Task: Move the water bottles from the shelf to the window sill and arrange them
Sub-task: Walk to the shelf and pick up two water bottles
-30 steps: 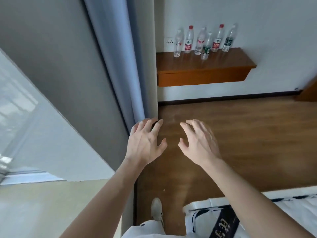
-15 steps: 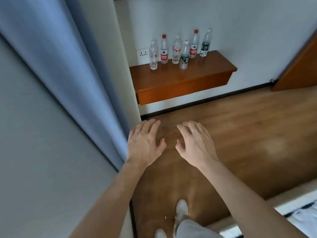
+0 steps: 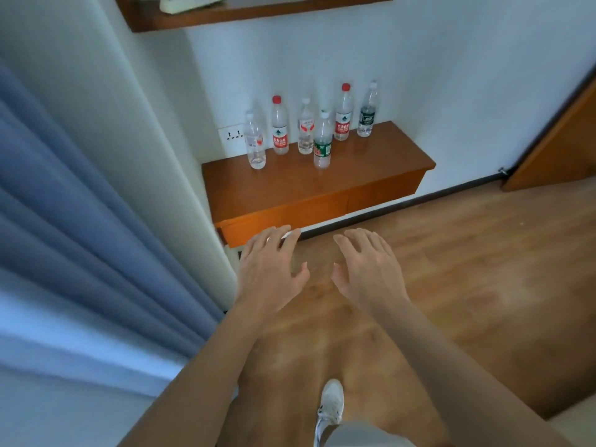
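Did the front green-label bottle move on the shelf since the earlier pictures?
No. The front green-label bottle stands on the shelf before the same row gap as earlier.

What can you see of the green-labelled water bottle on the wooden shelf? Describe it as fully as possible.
The green-labelled bottle is clear plastic with a white cap; its green label has a red patch near the bottom. It stands upright on the wooden shelf, forward of the red-capped bottle just right of it. Only the shelf touches it. How full it is cannot be told.
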